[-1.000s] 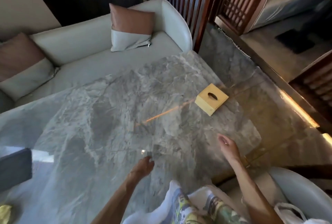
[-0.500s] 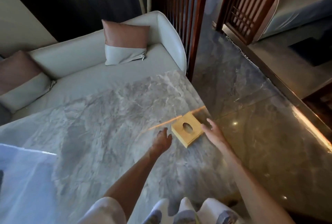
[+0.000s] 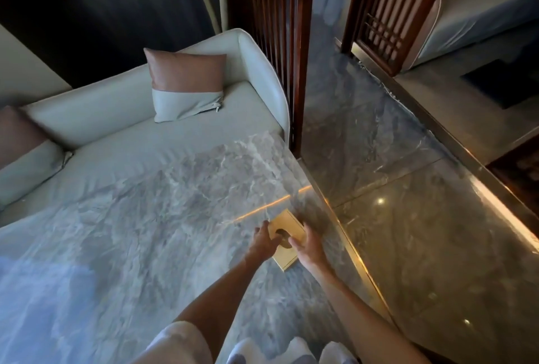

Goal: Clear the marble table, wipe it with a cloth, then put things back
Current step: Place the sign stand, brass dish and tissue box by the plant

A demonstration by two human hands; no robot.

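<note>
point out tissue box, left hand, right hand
tissue box (image 3: pixel 287 225), head view, bare top face beyond the hole.
left hand (image 3: pixel 264 242), head view, back of hand.
right hand (image 3: pixel 309 248), head view, back of hand.

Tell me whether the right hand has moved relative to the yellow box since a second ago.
Yes. The right hand has closed in on the yellow box and now touches its right side.

No writing, label, brand, number or sign can be read anywhere in view, not even on the yellow box (image 3: pixel 287 235) that lies between the left hand (image 3: pixel 264 242) and the right hand (image 3: pixel 309 248).
</note>
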